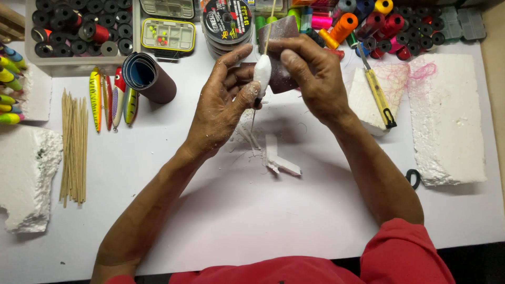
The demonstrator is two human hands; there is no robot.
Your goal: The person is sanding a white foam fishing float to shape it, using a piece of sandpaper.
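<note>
The left hand [221, 100] pinches a white, egg-shaped foam float [262, 71] on a thin stick. At its 3 o'clock, the right hand [310, 71] clasps brown sandpaper [281, 31] against it.

Bare table [236, 210] before hands; foam blocks [447, 121] flank, thread spools [389, 26] crowd far edge

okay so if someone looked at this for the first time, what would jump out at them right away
Dead centre, the left hand holds a small white foam float body on a thin stick, while the right hand presses a brown sandpaper sheet against it. Bright thread spools crowd the top right, and painted fishing lures lie at the left.
</note>
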